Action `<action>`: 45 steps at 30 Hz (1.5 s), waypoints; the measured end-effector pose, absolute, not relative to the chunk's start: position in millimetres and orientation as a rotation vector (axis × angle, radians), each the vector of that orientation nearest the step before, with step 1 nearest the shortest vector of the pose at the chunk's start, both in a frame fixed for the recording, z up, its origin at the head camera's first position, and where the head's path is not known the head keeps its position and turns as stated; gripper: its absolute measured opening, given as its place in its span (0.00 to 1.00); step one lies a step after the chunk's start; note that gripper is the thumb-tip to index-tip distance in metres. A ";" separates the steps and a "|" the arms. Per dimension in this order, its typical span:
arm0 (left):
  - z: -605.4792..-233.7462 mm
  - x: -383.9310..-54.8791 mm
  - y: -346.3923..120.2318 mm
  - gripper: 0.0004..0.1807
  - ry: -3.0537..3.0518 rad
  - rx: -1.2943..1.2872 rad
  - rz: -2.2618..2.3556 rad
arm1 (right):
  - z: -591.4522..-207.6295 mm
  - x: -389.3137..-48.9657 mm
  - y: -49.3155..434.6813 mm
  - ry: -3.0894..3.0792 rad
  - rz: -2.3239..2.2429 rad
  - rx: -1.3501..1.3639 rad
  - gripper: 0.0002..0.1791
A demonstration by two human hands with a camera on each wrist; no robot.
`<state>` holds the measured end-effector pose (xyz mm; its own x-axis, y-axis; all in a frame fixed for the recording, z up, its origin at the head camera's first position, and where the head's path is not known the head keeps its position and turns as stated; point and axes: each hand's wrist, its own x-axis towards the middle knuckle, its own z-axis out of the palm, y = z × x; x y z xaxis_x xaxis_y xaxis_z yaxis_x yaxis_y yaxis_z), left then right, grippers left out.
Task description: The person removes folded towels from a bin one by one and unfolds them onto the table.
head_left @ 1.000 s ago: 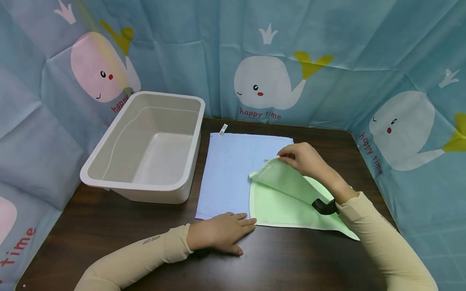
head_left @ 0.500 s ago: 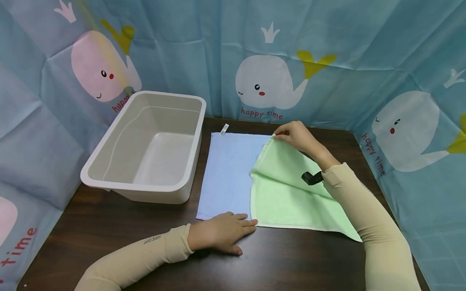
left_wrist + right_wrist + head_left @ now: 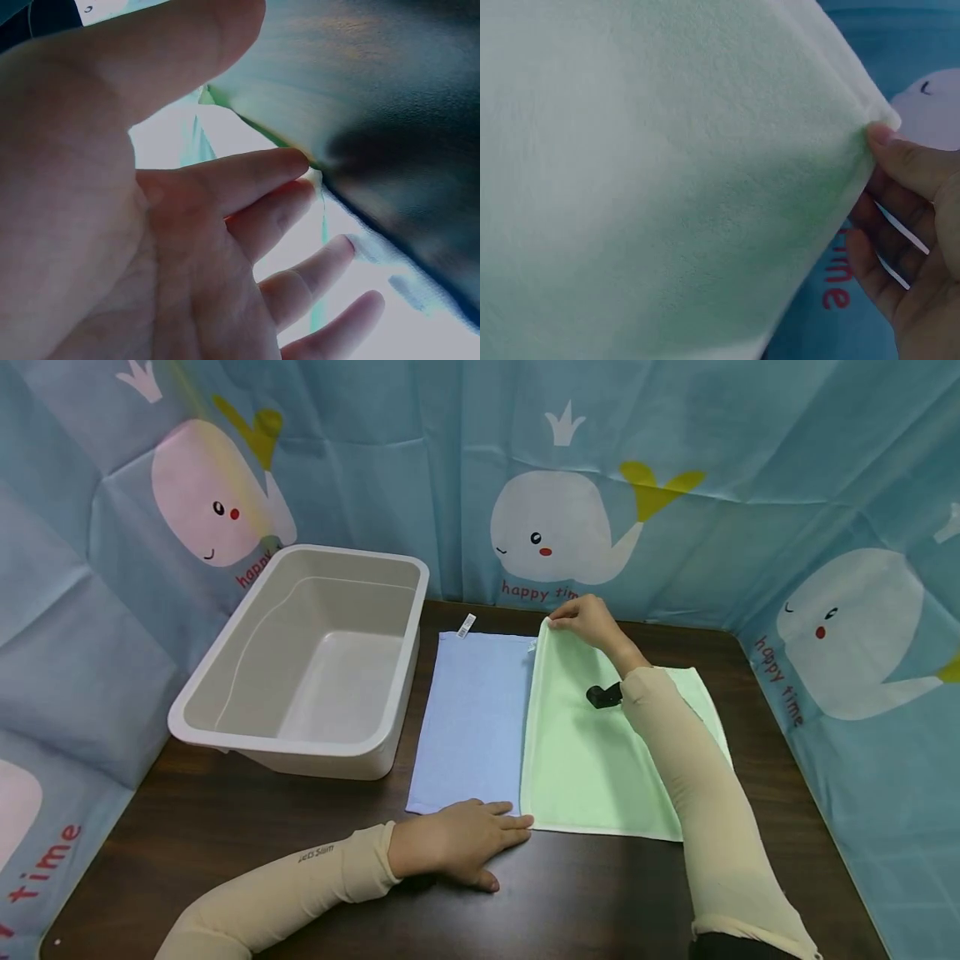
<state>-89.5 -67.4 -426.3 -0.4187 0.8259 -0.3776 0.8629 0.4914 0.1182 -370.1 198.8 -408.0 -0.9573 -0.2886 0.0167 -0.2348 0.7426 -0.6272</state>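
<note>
A light green towel [image 3: 577,760] with a white hem lies over the right part of a light blue towel [image 3: 472,718] on the dark table. At its far left corner, my right hand [image 3: 592,625] pinches the green cloth between thumb and fingertips; the right wrist view shows that corner lifted. My left hand [image 3: 468,842] rests with straight, spread fingers at the towels' near edges, its fingertips by the green towel's near left corner. In the left wrist view the fingers [image 3: 259,176] are extended beside the cloth edge. The right sleeve hides part of the green towel.
A large beige plastic tub [image 3: 300,747] stands to the left of the towels. A white tag [image 3: 466,625] sticks out from the blue towel's far edge. Blue curtain walls [image 3: 420,468] with whale prints enclose the table [image 3: 300,827] at the back and both sides.
My right hand has carried the green corner away from me and slightly left, unfolding the towel flatter over the blue one. My left hand has stayed in place.
</note>
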 end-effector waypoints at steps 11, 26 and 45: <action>-424.3 -85.9 -67.2 0.41 2.346 1.415 -0.122 | -449.4 -385.7 174.9 2.800 -0.947 -0.331 0.11; -425.5 -85.0 -63.3 0.42 2.331 1.451 -0.127 | -437.1 -369.2 218.1 2.881 -0.964 -0.247 0.11; -428.6 -92.1 -76.8 0.43 2.323 1.274 0.069 | -451.4 -302.2 390.0 2.907 -0.804 0.558 0.29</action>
